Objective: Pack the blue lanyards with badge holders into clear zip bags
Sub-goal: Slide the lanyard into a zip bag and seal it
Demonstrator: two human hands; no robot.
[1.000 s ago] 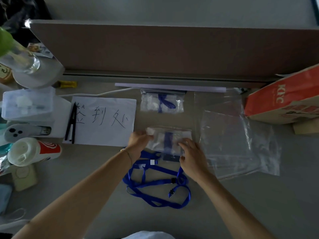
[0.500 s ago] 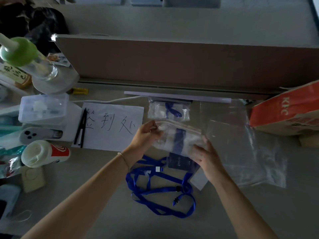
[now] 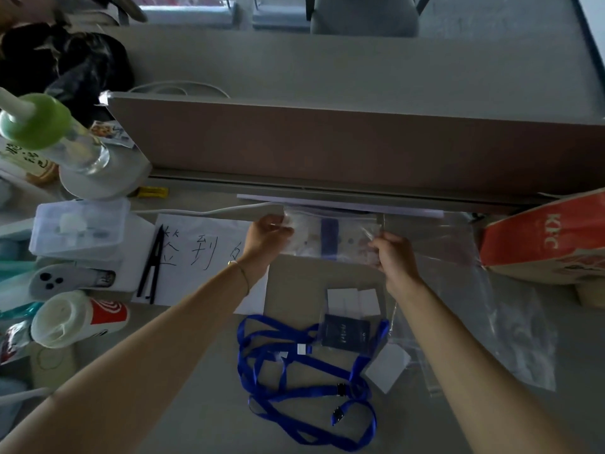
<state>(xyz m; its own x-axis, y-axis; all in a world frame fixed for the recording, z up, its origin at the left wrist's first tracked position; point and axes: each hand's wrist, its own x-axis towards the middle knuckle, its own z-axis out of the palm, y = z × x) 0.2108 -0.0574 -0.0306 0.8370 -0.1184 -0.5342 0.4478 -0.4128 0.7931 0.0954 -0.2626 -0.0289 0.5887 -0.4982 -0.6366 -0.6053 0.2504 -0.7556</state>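
So the filled bag has gone from sitting low over the loose lanyards a second ago to being carried up and away to the back of the desk, right where another packed bag was lying half a second back. I can't see that earlier bag now, so it's probably hidden under this one.

Going left to right: the left hand (image 3: 266,235) is pinching the left edge of the packed zip bag (image 3: 330,235), fingers curled onto the plastic over the sign-in paper (image 3: 199,247). The bag itself is hanging stretched between both hands, with a blue lanyard strip showing through the middle and white stuff around it, up against the strip at the foot of the divider. The right hand (image 3: 391,253) is gripping the bag's right edge, fingers curled in on it too.

Closer to me, the loose blue lanyards (image 3: 304,381) are still sprawling on the desk in a tangle, with a dark badge holder (image 3: 345,334) and some white cards (image 3: 353,301) right by them. The empty clear zip bags (image 3: 474,306) are lying to the right, next to the KFC bag (image 3: 543,237).

My read: this bag is getting parked on the finished pile, so one more is basically done. The tangle down front looks like the next job, and there are empties ready for it.
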